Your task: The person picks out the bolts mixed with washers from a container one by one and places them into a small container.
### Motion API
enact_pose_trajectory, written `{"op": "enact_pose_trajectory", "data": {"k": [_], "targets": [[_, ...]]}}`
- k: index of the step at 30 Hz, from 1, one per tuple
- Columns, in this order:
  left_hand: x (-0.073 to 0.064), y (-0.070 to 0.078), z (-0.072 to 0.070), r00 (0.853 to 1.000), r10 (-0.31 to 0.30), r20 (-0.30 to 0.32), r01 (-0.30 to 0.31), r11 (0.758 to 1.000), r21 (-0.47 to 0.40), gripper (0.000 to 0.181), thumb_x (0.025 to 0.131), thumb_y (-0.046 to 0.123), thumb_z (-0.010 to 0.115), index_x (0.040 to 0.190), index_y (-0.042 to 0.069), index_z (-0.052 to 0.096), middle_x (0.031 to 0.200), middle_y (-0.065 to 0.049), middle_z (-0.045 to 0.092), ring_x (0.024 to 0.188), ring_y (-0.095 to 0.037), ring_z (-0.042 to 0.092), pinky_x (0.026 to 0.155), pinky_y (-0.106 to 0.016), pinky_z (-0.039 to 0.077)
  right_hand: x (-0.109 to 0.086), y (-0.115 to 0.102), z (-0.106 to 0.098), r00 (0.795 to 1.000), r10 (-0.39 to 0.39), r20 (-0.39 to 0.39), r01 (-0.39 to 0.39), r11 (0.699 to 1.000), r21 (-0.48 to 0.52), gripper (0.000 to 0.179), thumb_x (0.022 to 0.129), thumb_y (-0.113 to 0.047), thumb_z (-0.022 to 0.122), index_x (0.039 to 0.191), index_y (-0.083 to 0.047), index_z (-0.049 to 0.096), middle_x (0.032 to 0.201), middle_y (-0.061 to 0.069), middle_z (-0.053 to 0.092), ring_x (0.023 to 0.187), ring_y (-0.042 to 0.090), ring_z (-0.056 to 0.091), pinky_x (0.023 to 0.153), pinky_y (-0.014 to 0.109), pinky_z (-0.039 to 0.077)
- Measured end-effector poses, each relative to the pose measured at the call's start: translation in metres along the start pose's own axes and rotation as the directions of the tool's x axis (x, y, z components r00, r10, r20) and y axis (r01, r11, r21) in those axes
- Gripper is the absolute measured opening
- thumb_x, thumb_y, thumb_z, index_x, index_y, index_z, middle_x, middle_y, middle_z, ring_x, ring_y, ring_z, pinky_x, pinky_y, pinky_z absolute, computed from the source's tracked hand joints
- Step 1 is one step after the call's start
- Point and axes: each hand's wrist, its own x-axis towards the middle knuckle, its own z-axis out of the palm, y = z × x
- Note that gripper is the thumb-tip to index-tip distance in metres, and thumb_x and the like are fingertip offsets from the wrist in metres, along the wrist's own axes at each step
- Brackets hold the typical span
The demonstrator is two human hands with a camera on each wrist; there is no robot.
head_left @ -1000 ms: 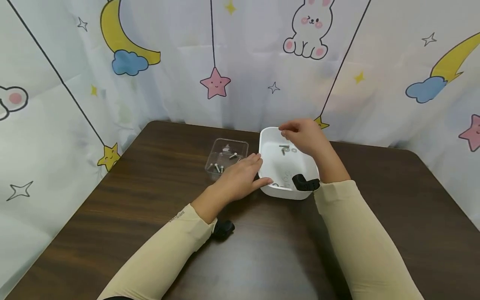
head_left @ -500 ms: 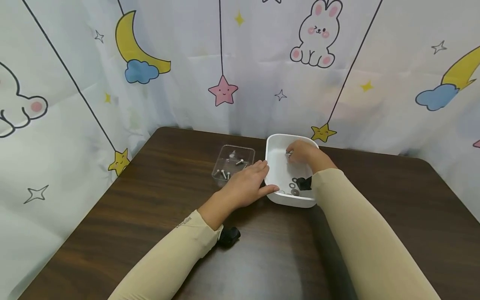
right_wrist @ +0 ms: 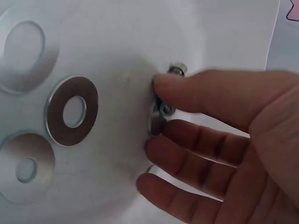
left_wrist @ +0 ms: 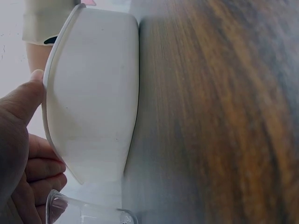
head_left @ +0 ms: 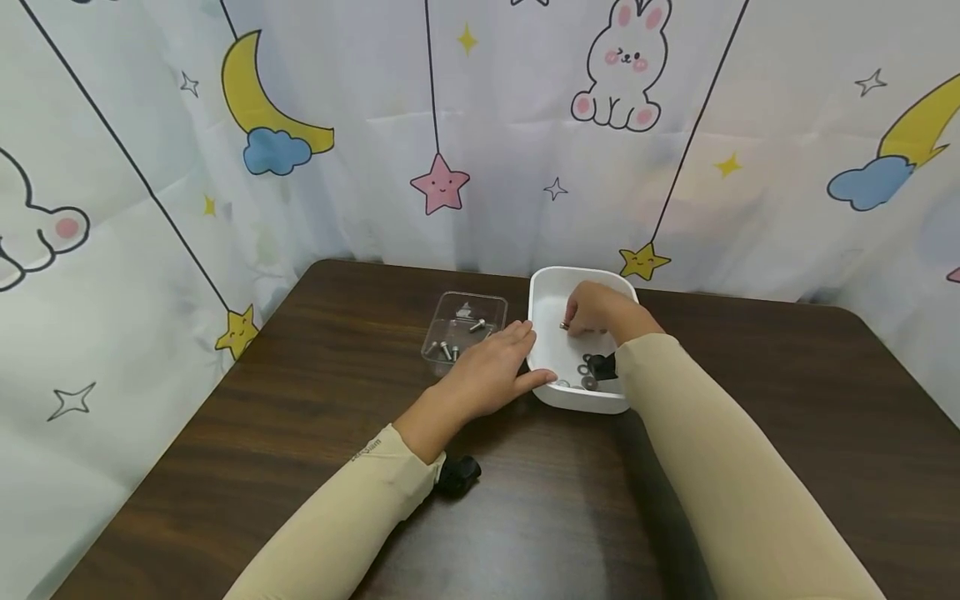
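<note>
A white tray (head_left: 581,402) stands on the table with small metal parts inside. My right hand (head_left: 600,310) reaches into it, thumb and fingers curled round a small metal screw (head_left: 564,326). In the right wrist view the thumb lies across the screw (right_wrist: 177,70), and a washer (right_wrist: 156,122) shows beside it; the fingers partly hide them. Several flat washers (right_wrist: 72,111) lie nearby on the tray floor. My left hand (head_left: 489,371) rests at the tray's near left corner, fingers extended along its side. Its thumb (left_wrist: 29,95) touches the rim.
A clear plastic box (head_left: 468,295) with several screws (head_left: 477,326) stands left of the tray, partly behind my left hand. Dark wood table (head_left: 300,400) surrounds both containers. A patterned curtain (head_left: 510,217) hangs behind the table's far edge.
My right hand has lowered from above the tray's far side into it, then shifted slightly left and nearer, with the screw at its fingertips. My left hand has stayed at the tray's corner.
</note>
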Motion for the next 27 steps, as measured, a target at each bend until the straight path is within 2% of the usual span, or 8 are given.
{"op": "enact_pose_trajectory", "data": {"k": [3,6,9,12,16,21,24,27], "targets": [[0.0,0.0,0.0,1.0,-0.001,0.001,0.001,1.0,-0.001,0.077,0.097,0.061,0.045,0.151,0.006,0.04,0.159,-0.01,0.034,0.149,-0.024,0.028,0.118,-0.042,0.031,-0.004,-0.007,-0.001,0.997,0.005,0.083,-0.004,1.0,-0.013,0.007,0.086,-0.015,0.072,0.086,-0.009,0.069,0.073,0.004,0.061,0.073,0.019,0.056,0.067,0.033,0.052],[-0.001,0.0,0.0,1.0,0.001,-0.005,-0.001,1.0,0.0,0.077,0.097,0.061,0.045,0.151,0.006,0.04,0.159,-0.01,0.034,0.149,-0.023,0.028,0.118,-0.042,0.031,-0.009,-0.016,-0.001,0.987,0.015,0.158,-0.004,0.998,-0.066,0.011,0.086,-0.017,0.068,0.079,-0.009,0.065,0.067,0.002,0.057,0.068,0.016,0.054,0.066,0.032,0.054],[0.0,0.0,0.0,1.0,0.007,-0.012,-0.007,1.0,0.0,0.077,0.097,0.061,0.045,0.151,0.006,0.039,0.158,-0.01,0.035,0.148,-0.024,0.029,0.118,-0.042,0.031,-0.013,-0.022,-0.001,0.978,0.035,0.206,-0.015,0.995,-0.097,0.012,0.087,-0.019,0.067,0.079,-0.01,0.066,0.069,0.003,0.057,0.071,0.017,0.054,0.069,0.034,0.054],[-0.001,-0.001,0.001,1.0,0.013,-0.013,-0.013,1.0,-0.003,0.077,0.097,0.061,0.045,0.15,0.005,0.04,0.158,-0.011,0.035,0.148,-0.024,0.029,0.117,-0.042,0.032,-0.018,-0.025,-0.002,0.974,0.036,0.226,-0.017,0.996,-0.088,0.013,0.089,-0.021,0.066,0.086,-0.009,0.069,0.075,0.005,0.06,0.077,0.02,0.056,0.076,0.039,0.056],[-0.001,0.001,0.002,1.0,0.01,-0.01,-0.01,1.0,-0.008,0.077,0.097,0.061,0.046,0.15,0.005,0.04,0.158,-0.011,0.035,0.148,-0.024,0.029,0.117,-0.042,0.032,-0.027,-0.025,-0.008,0.976,-0.014,0.218,0.03,0.997,-0.072,0.015,0.089,-0.019,0.065,0.093,-0.006,0.071,0.084,0.008,0.065,0.081,0.021,0.059,0.081,0.039,0.057],[0.0,0.001,0.003,1.0,0.004,-0.009,-0.004,1.0,-0.016,0.077,0.097,0.061,0.047,0.15,0.006,0.04,0.159,-0.01,0.034,0.148,-0.024,0.028,0.117,-0.042,0.032,-0.039,-0.027,-0.018,0.977,-0.099,0.189,0.111,0.992,-0.056,0.013,0.088,-0.012,0.067,0.094,-0.002,0.072,0.084,0.008,0.068,0.075,0.02,0.061,0.074,0.033,0.058],[0.0,0.001,0.004,1.0,0.002,-0.008,-0.003,1.0,-0.03,0.077,0.097,0.061,0.047,0.151,0.006,0.039,0.159,-0.01,0.033,0.149,-0.024,0.028,0.118,-0.043,0.031,-0.05,-0.03,-0.021,0.976,-0.166,0.139,0.174,0.984,-0.046,0.008,0.086,-0.01,0.067,0.089,-0.003,0.07,0.078,0.006,0.066,0.069,0.017,0.059,0.068,0.03,0.055],[0.001,0.0,0.004,1.0,0.008,-0.021,-0.009,0.999,-0.039,0.076,0.097,0.06,0.048,0.15,0.007,0.04,0.159,-0.01,0.034,0.149,-0.024,0.028,0.118,-0.043,0.031,-0.063,-0.035,-0.022,0.967,-0.248,0.067,0.251,0.967,-0.038,0.005,0.086,-0.009,0.065,0.089,-0.006,0.068,0.075,0.005,0.063,0.065,0.017,0.056,0.062,0.029,0.051]]}}
